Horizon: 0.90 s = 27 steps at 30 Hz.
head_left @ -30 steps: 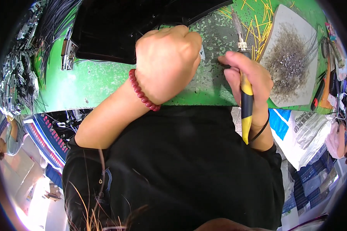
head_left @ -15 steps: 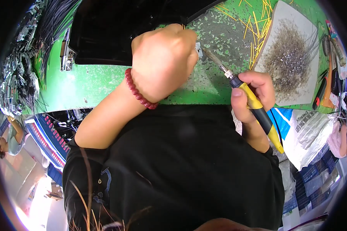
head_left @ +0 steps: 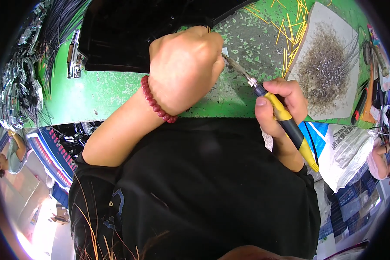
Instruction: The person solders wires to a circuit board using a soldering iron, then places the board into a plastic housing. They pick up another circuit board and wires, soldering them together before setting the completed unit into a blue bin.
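My right hand point(head_left: 286, 104) grips a yellow and black soldering iron point(head_left: 289, 125) like a pen. Its dark tip slants up and left, ending right beside the knuckles of my left hand point(head_left: 187, 71). That left hand is closed, its back toward me, over the green worktop point(head_left: 117, 93). A small pale piece point(head_left: 225, 51) peeks out past its fingers, close to the iron's tip. The fingertips are hidden, so whatever they pinch cannot be made out. A red bead bracelet circles the left wrist.
Behind my left hand lies a large black panel point(head_left: 121, 39). Yellow wires point(head_left: 289, 43) are scattered at the far right, next to a grey board point(head_left: 303, 86) covered with solder debris. Metal parts point(head_left: 19, 86) and dark wires point(head_left: 63, 26) pile up at left. Tools point(head_left: 370, 95) lie at the right edge.
The soldering iron's tip has shifted slightly left and up, closer to my left hand's fingers. My left hand has barely moved.
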{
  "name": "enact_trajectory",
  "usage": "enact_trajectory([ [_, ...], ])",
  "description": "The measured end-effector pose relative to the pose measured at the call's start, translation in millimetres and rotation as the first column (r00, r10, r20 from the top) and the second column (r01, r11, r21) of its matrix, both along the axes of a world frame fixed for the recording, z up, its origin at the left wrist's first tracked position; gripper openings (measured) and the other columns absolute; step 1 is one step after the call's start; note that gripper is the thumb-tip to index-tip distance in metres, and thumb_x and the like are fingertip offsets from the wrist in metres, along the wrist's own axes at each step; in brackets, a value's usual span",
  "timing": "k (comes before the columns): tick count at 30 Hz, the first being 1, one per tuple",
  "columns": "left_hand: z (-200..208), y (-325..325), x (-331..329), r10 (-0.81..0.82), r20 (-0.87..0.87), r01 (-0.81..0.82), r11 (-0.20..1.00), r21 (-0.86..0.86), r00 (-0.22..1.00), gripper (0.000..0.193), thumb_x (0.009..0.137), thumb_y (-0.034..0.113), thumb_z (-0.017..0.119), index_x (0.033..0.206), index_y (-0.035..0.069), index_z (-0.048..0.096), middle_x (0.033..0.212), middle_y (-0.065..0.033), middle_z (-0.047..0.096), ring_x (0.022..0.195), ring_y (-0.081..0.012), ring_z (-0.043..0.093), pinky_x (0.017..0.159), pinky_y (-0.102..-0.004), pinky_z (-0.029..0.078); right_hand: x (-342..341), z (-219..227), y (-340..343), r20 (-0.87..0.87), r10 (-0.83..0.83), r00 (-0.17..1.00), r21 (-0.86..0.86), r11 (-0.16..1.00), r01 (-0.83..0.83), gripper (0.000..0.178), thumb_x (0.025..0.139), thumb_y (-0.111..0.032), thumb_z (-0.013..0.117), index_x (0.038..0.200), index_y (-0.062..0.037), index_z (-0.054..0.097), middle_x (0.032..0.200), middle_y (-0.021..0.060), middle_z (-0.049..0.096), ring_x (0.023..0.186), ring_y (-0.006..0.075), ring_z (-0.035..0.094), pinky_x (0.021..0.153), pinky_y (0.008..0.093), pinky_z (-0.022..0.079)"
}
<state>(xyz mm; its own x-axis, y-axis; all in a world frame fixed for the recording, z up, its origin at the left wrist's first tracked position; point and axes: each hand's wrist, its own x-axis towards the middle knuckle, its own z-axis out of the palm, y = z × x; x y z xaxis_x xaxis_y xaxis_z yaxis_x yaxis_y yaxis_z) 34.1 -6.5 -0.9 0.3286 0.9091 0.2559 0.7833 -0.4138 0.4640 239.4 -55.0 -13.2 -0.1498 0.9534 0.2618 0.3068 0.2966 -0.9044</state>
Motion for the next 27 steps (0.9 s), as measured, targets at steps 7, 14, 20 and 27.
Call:
enact_trajectory([
  [7,0,-1,-1,-0.017,-0.005,0.017,1.000,0.013,1.000,0.015,0.067,0.005,0.067,0.062,0.008,0.054,0.061,-0.0039,0.054,0.051,-0.0238,0.056,0.044,-0.0335,0.044,4,-6,-6,-0.148,-0.005,0.989,0.008,1.000,0.006,0.023,0.073,-0.007,0.071,0.090,0.0017,0.057,0.068,0.0103,0.060,0.054,0.0117,0.052,0.052,0.0233,0.042],
  [14,2,1,0,-0.030,-0.027,0.031,0.999,0.028,0.999,0.015,0.067,0.004,0.066,0.061,0.008,0.053,0.061,-0.0046,0.054,0.052,-0.0249,0.057,0.045,-0.0346,0.044,8,-9,-10,-0.184,-0.023,0.983,-0.005,1.000,0.022,0.027,0.079,-0.011,0.071,0.093,0.0024,0.053,0.074,0.0097,0.058,0.058,0.0087,0.048,0.054,0.0232,0.039],
  [20,3,1,0,-0.034,-0.035,0.035,0.999,0.034,0.999,0.014,0.067,0.004,0.066,0.061,0.008,0.054,0.061,-0.0047,0.054,0.054,-0.0249,0.057,0.045,-0.0345,0.045,8,-4,-10,-0.145,-0.031,0.989,-0.042,0.999,0.025,0.027,0.082,-0.015,0.069,0.095,0.0018,0.052,0.075,0.0092,0.058,0.060,0.0095,0.050,0.055,0.0228,0.041],
  [27,6,3,-2,-0.034,0.007,0.034,0.997,-0.062,0.999,0.013,0.068,0.004,0.066,0.063,0.007,0.055,0.063,-0.0050,0.055,0.055,-0.0257,0.058,0.048,-0.0350,0.045,4,-1,-7,-0.077,-0.074,0.994,-0.111,0.992,0.065,0.022,0.075,-0.009,0.072,0.090,-0.0002,0.060,0.072,0.0071,0.062,0.060,0.0097,0.056,0.055,0.0227,0.044],
])
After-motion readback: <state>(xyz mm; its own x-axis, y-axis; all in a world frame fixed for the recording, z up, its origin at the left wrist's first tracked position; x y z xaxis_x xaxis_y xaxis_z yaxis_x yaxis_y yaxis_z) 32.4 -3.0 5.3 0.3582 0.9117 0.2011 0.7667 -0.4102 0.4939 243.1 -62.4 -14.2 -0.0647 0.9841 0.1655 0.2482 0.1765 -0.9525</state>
